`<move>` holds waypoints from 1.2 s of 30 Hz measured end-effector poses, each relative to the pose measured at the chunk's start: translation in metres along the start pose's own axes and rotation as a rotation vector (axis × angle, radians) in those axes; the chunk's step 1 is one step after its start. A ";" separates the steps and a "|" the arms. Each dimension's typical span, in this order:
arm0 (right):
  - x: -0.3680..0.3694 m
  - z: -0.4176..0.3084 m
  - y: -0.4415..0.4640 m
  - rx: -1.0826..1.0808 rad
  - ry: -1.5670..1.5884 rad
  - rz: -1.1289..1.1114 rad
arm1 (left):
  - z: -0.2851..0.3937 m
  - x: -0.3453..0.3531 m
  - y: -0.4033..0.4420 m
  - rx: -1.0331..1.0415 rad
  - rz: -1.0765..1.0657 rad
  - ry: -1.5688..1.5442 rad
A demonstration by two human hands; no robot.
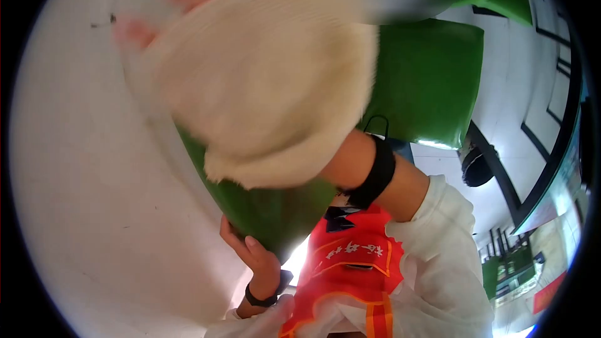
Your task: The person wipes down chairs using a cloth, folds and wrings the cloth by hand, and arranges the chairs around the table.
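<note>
A cream cloth (269, 75) with a frayed lower edge fills the upper middle of the head view, smeared by motion. My right forearm runs up behind it, a black band around it. Blurred fingertips of my right hand (134, 32) stick out past the cloth's far left edge, and the rest of that hand is hidden. The cloth goes with this hand. Lower down, my left hand (256, 260) grips the bottom edge of a glossy green padded panel (275, 213), thumb on its face. A dark band circles my left wrist.
A white surface (94, 169) with small dark marks takes up the left side. Another green padded panel (432, 81) stands right of the cloth. Dark-framed furniture (501, 175) and a round black object (479, 168) lie farther right. My red apron (357, 250) shows below.
</note>
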State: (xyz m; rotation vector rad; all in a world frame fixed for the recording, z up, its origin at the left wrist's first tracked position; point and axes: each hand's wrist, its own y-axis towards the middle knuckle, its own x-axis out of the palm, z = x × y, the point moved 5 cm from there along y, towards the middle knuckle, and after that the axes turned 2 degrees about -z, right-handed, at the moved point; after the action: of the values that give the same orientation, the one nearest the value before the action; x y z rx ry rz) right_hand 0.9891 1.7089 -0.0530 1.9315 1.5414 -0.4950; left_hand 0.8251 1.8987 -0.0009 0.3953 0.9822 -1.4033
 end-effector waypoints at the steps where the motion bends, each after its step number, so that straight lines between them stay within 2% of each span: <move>1: 0.014 -0.019 -0.006 -0.061 -0.100 -0.108 | -0.004 -0.002 -0.001 -0.034 0.013 -0.011; 3: 0.041 -0.066 -0.036 -0.250 -0.380 -0.329 | -0.009 -0.005 -0.003 -0.039 -0.037 0.005; 4: 0.053 -0.092 -0.060 -0.386 -0.576 -0.439 | -0.022 -0.009 -0.009 -0.127 0.013 -0.024; 6: 0.079 -0.137 -0.116 -0.766 -1.049 -0.635 | -0.031 -0.009 -0.012 -0.156 0.008 -0.025; 8: 0.103 -0.162 -0.163 -1.110 -1.336 -0.811 | -0.026 -0.008 -0.015 -0.098 -0.051 0.015; 12: 0.162 -0.154 -0.208 -1.199 -1.436 -0.350 | -0.019 -0.007 -0.009 -0.009 -0.082 0.070; 16: 0.234 -0.113 -0.220 -1.221 -1.725 -0.106 | -0.016 -0.004 0.001 0.068 -0.048 0.070; 18: 0.263 -0.091 -0.228 -1.230 -1.818 -0.035 | -0.023 -0.006 0.005 -0.066 -0.062 -0.037; 21: 0.271 -0.057 -0.202 -0.707 -1.882 0.058 | -0.011 -0.006 0.010 0.023 -0.012 -0.045; 22: 0.215 -0.080 -0.163 -0.855 -1.654 -0.297 | 0.000 -0.004 0.012 0.109 -0.042 0.012; 23: 0.150 -0.104 -0.124 -0.871 -1.328 -0.736 | 0.004 -0.004 0.011 0.127 -0.032 0.000; 24: 0.075 -0.131 -0.079 -0.775 -1.061 -1.126 | 0.005 -0.001 0.009 0.107 -0.098 0.038; 25: 0.075 -0.131 -0.083 -0.760 -1.075 -1.117 | 0.004 0.002 0.006 0.087 -0.172 0.079; 27: 0.076 -0.122 -0.076 -0.543 -0.787 -0.704 | 0.011 -0.002 0.007 0.160 -0.132 0.091; 28: 0.075 -0.122 -0.074 -0.505 -0.765 -0.607 | 0.016 -0.005 0.010 0.178 -0.083 0.051; 30: 0.067 -0.125 -0.071 -0.474 -0.785 -0.546 | 0.016 -0.005 0.006 0.198 -0.041 -0.010; 33: 0.062 -0.123 -0.079 -0.463 -0.809 -0.473 | -0.006 0.010 0.011 0.369 -0.079 0.083; 35: 0.060 -0.123 -0.080 -0.468 -0.841 -0.438 | -0.012 0.013 0.015 0.407 -0.062 0.114; 36: 0.057 -0.125 -0.082 -0.452 -0.768 -0.405 | -0.021 0.020 0.019 0.487 -0.087 0.184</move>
State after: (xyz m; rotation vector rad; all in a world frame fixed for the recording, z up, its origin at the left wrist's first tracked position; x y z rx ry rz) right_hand 0.9138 1.8449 -0.0150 0.9141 1.3499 -0.8490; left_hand 0.8330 1.9052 -0.0337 0.8634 0.8019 -1.7075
